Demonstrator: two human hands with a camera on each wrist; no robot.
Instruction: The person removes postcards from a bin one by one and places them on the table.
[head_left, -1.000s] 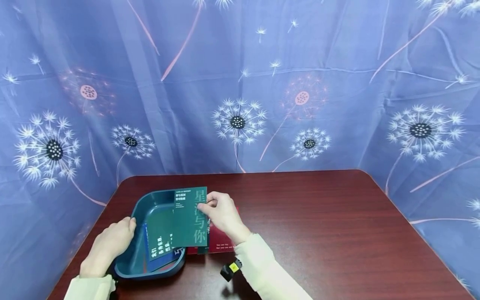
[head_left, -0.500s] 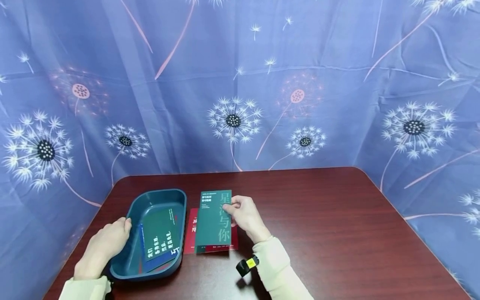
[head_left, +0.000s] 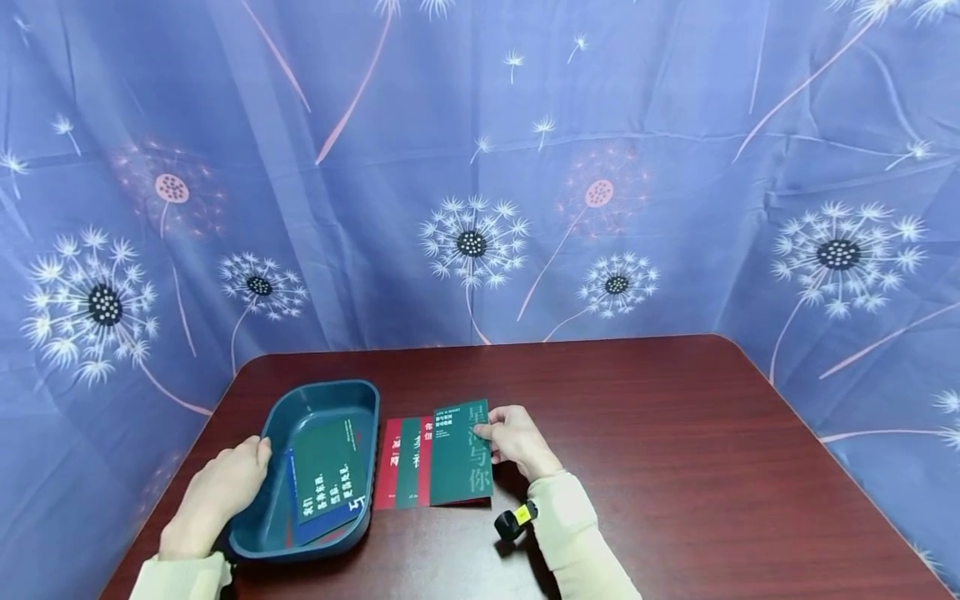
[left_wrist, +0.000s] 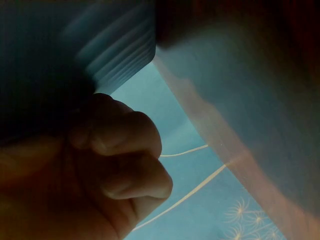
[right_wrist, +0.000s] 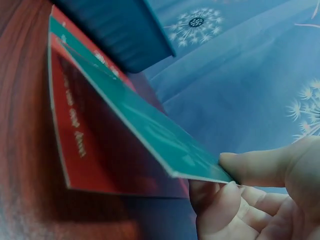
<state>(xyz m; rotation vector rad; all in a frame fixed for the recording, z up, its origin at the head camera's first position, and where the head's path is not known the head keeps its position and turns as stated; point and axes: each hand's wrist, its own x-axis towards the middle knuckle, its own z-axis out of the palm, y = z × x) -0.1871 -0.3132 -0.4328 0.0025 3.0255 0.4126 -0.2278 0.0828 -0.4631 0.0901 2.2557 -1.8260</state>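
My left hand grips the left rim of a blue-green plastic tray; the left wrist view shows its fingers curled beside the dark ribbed wall. Between thumb and fingers, my right hand pinches the right edge of a green card with white lettering. In the right wrist view this card slants, its pinched end raised above a red card. Left of it in the head view, red card and green card strips lie on the table. Inside the tray, another green card overlaps a blue card.
The dark red-brown table extends far to the right of the cards. A blue curtain with dandelion patterns hangs behind it. A small black device with a yellow patch is worn at my right wrist.
My right hand has moved the pinched green card from over the tray rightward and down onto the red and green cards. My left hand has stayed on the tray rim.
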